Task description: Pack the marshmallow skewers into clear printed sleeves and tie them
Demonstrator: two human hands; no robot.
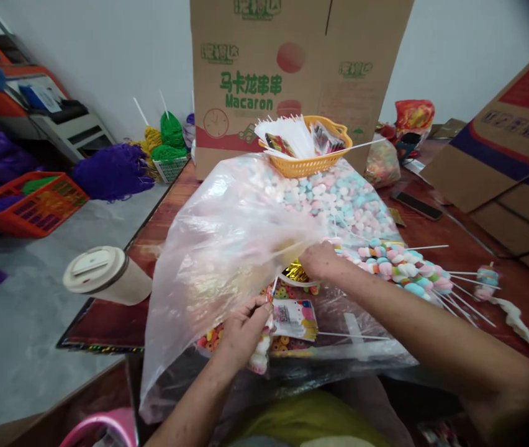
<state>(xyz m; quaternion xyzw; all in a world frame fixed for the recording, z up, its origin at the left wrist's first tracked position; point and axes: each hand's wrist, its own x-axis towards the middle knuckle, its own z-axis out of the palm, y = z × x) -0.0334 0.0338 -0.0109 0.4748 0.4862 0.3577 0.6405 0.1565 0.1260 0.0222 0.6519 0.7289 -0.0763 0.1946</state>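
Note:
My left hand (246, 326) is closed around the top of a marshmallow skewer (259, 355) in a clear wrapper, its pale pieces hanging below the fingers. Over a bowl (311, 288) with shiny gold twist ties (296, 271), my right hand (323, 261) is curled shut; its fingertips are hidden, so what it grips does not show. Beside the left hand lie a stack of printed packets (295, 316) and colourful ring candies (280, 343). A large clear plastic bag (227, 211) spreads behind both hands, partly covering pastel marshmallows (330, 195).
An orange basket (304, 166) with white sticks stands before a tall carton (264, 143). Finished marshmallow skewers (404, 267) lie at right, near a phone (417, 205). A lidded cup (110, 276) leans at the table's left edge. Another carton (501, 155) stands far right.

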